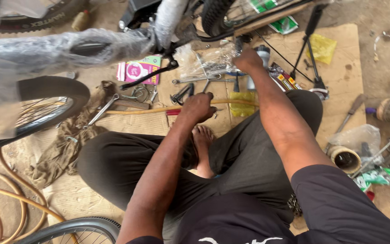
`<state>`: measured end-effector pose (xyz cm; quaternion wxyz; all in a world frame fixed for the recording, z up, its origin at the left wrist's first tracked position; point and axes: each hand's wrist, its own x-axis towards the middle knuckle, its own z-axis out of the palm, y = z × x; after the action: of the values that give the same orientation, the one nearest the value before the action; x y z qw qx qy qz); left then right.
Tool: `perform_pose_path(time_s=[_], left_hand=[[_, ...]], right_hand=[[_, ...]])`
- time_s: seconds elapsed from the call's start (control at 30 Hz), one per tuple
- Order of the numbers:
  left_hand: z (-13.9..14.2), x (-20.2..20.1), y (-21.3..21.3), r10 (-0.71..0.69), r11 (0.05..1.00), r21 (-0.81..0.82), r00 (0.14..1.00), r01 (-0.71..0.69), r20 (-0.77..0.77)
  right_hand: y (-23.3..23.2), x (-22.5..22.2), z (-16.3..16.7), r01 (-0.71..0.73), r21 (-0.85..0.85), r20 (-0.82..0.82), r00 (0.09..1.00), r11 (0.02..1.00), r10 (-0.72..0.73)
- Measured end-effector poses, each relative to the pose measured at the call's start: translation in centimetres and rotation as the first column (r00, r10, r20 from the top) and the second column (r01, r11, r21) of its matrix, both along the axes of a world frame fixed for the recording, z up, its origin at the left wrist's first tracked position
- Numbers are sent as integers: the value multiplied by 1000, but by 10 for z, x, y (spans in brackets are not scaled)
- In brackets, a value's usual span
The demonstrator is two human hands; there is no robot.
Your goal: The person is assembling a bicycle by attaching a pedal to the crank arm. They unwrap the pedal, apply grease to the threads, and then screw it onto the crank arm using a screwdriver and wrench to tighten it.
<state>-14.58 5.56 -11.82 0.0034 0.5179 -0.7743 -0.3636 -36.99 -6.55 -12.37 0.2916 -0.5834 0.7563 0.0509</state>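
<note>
My left hand [198, 107] is curled knuckles-up over a yellow hose [136, 110] that runs across the cardboard, just past my bare foot [202, 140]. What its fingers hold is hidden. Spanners and pliers [182, 93] lie just beyond it. My right hand [248, 60] reaches further out, its fingers closed at the edge of a clear plastic bag [204, 61] with small parts in it. A grey cylinder [264, 54] stands right beside that hand. A bicycle frame wrapped in clear plastic [68, 47] crosses above the tools.
A bicycle wheel [46, 106] stands at left, with a brown rag [68, 144] and a long spanner [99, 112] beside it. A pink box [136, 70] lies near the tools. Hose coils [5, 199] lie lower left. A black pump [310, 49], a tin [346, 159] and more tools sit at right.
</note>
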Motion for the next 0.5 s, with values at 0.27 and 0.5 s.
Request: perform_pose_path(time_s=[0.27,0.5], left_hand=[[17,-6,-14,36,989,-136,995,-48,-90],[68,3,-32,81,762,-540,880,-357,-468]], right_hand=[[10,13,2,-236,-104,-6,972,966,236],[51,54,64,-654,-216,-143,755,725,639]])
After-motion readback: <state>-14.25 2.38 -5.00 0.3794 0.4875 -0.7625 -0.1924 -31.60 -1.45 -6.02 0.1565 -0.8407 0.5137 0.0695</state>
